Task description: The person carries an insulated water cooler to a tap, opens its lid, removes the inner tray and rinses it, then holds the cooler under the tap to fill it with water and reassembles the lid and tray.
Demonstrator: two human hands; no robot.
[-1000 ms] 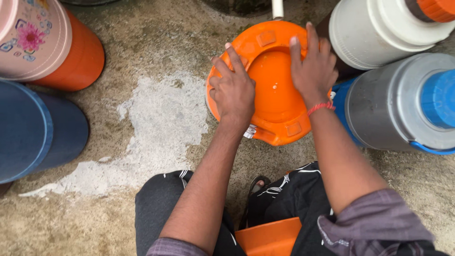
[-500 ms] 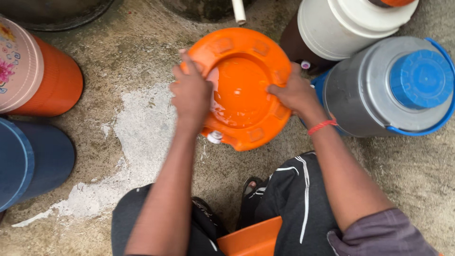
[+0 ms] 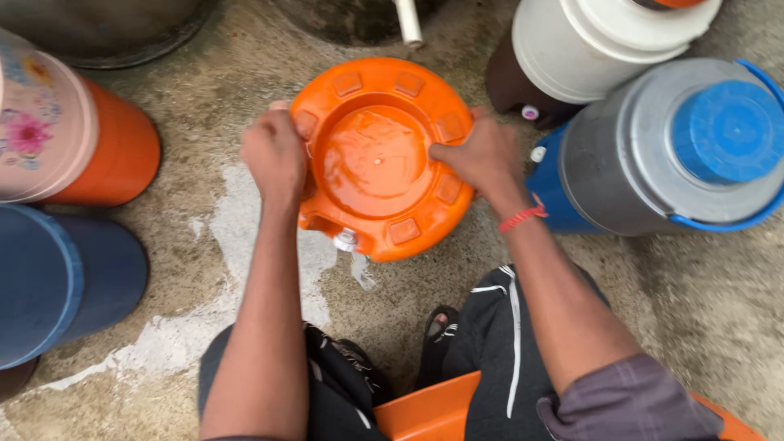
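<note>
Several round containers ring one orange jug (image 3: 380, 159), which stands upside down on the wet concrete floor (image 3: 204, 122), its recessed base facing up and glistening with water, a small white tap (image 3: 346, 240) poking out at its lower edge.

Far left of the orange jug lies a pink-lidded container (image 3: 37, 122) with a flower picture on the lid and an orange body. Below it, also left of the jug, sits a dark blue container (image 3: 65, 286). A pale whitish stain (image 3: 224, 269) spreads over the floor between these and the jug.

On the jug's left rim rests the left hand (image 3: 276, 155), its fingers curled together and pressed against the edge. On the jug's right rim lies the right hand (image 3: 480, 155), fingers closed over the edge and reaching into the recess; a red thread band (image 3: 523, 218) circles that wrist.

Above the jug a white pipe end (image 3: 407, 20) points down at it. Up and right of the jug stands a white-lidded jug (image 3: 596, 49) with a dark brown body. Right of the orange jug, touching the white-lidded one, sits a grey jug (image 3: 645, 155) with a round blue cap and blue handle. Below the orange jug, the person's knees in dark trousers (image 3: 490, 343) flank an orange stool edge (image 3: 433, 412).
</note>
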